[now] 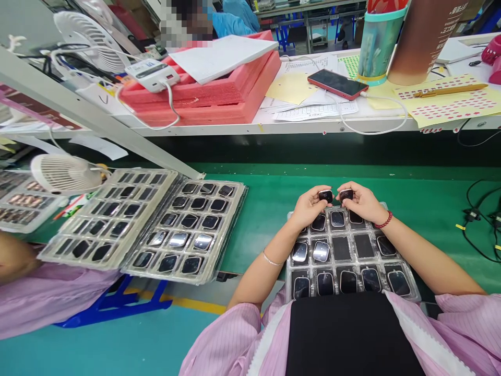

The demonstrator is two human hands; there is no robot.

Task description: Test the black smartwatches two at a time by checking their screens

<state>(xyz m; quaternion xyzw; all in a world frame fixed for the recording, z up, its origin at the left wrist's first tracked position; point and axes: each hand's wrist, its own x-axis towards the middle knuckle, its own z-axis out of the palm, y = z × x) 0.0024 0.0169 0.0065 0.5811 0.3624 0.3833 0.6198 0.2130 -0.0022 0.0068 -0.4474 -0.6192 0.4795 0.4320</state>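
Note:
A clear plastic tray (410,282) of small dark watch bodies lies in front of me on the green belt (266,209). My left hand (309,206) pinches one watch body (325,196) at the tray's far edge. My right hand (362,201) pinches another watch body (346,195) right beside it, the two pieces almost touching. Both hands hover over the tray's far row. Two pockets in the tray's middle row look empty.
Two more trays (188,230) (109,214) of watch bodies lie to the left. A small white fan (64,172) stands beyond them. A red phone (336,83), papers, pink foam (219,94) and cups sit on the white shelf behind. Black cables (479,219) lie at right. Another person's pink sleeve (47,297) is at left.

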